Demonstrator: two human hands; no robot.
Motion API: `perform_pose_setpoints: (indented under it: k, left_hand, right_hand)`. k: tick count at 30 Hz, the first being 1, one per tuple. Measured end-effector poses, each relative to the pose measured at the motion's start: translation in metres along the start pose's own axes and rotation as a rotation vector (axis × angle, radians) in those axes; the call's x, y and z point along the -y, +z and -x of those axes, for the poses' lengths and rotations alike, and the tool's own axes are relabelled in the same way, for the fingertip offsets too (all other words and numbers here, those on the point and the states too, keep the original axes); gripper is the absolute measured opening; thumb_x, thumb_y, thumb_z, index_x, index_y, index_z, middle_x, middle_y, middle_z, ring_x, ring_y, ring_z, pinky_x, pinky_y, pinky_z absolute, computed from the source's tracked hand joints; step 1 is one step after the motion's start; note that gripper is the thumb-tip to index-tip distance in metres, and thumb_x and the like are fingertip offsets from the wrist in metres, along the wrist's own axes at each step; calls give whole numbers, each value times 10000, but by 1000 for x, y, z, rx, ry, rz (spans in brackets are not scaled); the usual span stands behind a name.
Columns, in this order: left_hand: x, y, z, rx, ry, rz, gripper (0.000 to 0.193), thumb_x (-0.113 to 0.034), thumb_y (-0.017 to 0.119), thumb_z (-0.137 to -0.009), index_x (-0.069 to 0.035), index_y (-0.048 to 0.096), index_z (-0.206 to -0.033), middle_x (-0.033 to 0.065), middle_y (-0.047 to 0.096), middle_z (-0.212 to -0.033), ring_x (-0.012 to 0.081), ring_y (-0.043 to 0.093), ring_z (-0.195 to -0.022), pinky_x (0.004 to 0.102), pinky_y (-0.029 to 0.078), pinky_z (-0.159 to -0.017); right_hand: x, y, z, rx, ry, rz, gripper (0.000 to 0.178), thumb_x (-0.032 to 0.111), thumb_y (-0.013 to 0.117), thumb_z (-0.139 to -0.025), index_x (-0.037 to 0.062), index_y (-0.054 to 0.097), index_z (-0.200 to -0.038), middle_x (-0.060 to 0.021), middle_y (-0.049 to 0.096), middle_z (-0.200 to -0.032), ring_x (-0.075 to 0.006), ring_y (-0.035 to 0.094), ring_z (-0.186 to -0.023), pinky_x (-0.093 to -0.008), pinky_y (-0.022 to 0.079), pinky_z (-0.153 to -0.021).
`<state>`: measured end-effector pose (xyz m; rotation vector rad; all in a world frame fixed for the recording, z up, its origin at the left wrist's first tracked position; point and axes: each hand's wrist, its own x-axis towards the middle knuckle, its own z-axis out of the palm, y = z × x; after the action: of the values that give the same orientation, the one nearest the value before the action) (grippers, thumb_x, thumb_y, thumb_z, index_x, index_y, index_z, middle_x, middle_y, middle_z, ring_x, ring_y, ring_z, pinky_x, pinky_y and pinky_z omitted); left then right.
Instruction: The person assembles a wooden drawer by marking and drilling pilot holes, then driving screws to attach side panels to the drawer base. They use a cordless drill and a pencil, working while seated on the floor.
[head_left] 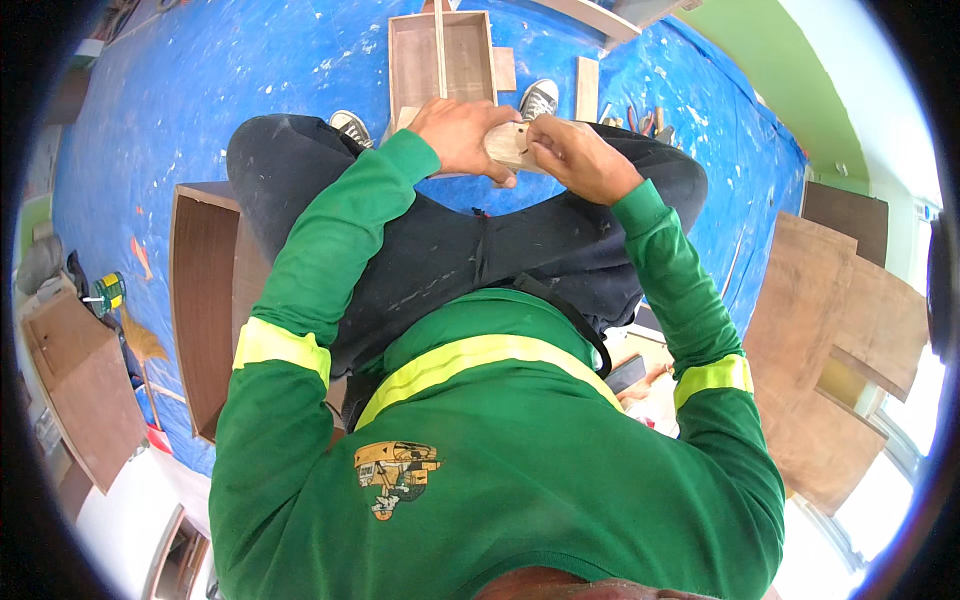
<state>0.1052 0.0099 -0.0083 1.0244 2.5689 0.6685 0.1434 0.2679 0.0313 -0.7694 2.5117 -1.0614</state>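
Observation:
A pale piece of wood (pixel 508 146) with small dark marks near its right end is held up between my knees. My left hand (pixel 458 135) is closed round its left part, thumb along the near side. At its right end, my right hand (pixel 580 158) has its fingers curled in a pinch against the wood. Whatever those fingers hold, if anything, is too small or hidden to make out. Just beyond my hands lies an open wooden box (pixel 397 55) with a lengthwise strip across it.
Blue sheeting (pixel 290 60) covers the floor. A wood strip (pixel 587 90) and several hand tools (pixel 645 122) lie beyond my right knee. A brown cabinet carcass (pixel 200 300) stands at my left. Plywood panels (pixel 800 310) are at right, a broom (pixel 142 340) at far left.

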Motion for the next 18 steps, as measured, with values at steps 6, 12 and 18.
perform_pose_setpoints:
  k: [6, 12, 18]
  left_hand:
    - [1, -6, -9, 17, -1, -71, 900, -730, 830, -741, -178, 690, -1438, 142, 763, -1244, 368, 744, -1172, 554, 548, -987]
    - [5, -3, -8, -1, 11, -73, 887, -731, 831, -742, -175, 697, -1419, 141, 766, -1210, 371, 755, -1137, 554, 557, -958]
    - [5, -2, -9, 34, 4, -105, 917, -739, 849, -739, -183, 687, -1450, 129, 754, -1210, 383, 751, -1134, 553, 574, -954]
  right_hand:
    - [-5, 1, -6, -9, 34, 4, 175, 153, 686, -1068, -4, 637, -1128, -210, 708, -904, -361, 726, -829, -458, 573, -772]
    - [-7, 7, -6, -23, 17, 8, 166, 142, 685, -1065, -4, 623, -1116, -211, 712, -909, -380, 733, -845, -472, 570, -770]
    - [-5, 21, -6, -12, -83, 392, 181, 149, 669, -1060, 12, 559, -1106, -183, 677, -936, -373, 749, -902, -476, 591, -769]
